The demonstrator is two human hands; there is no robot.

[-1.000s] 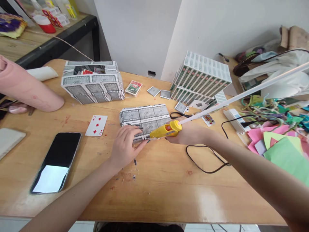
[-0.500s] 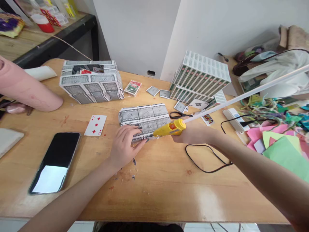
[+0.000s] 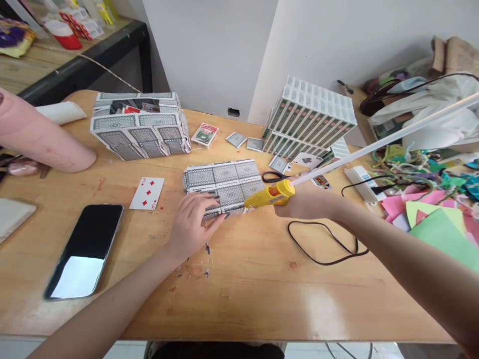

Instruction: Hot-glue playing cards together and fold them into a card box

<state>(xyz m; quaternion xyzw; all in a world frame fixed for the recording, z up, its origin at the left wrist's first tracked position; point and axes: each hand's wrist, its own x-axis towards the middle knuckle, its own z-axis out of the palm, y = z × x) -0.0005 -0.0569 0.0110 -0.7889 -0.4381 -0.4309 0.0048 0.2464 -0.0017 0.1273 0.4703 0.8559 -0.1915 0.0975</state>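
Observation:
My left hand (image 3: 194, 219) grips the near left edge of a flat panel of joined playing cards (image 3: 226, 174), thumb at the front edge and fingers on top. The panel lies on the table with its grey patterned backs up. In my right hand (image 3: 307, 203) is a yellow hot glue gun (image 3: 271, 194), a long white glue stick (image 3: 385, 135) jutting from its rear. The gun's nozzle is at the panel's near right edge; whether it touches cannot be made out. A three of diamonds (image 3: 147, 193) lies face up left of the panel.
Behind stand a box made of cards (image 3: 140, 134) and stacked card packs (image 3: 310, 117). Scissors (image 3: 275, 176) lie right of the panel. A phone (image 3: 86, 249) rests at left. A black cable (image 3: 318, 262) loops at right, near a power strip (image 3: 362, 182) and coloured paper (image 3: 441, 229).
My right hand has moved the glue gun slightly to the right along the panel's near edge. My left hand keeps its hold, and the panel stays in place.

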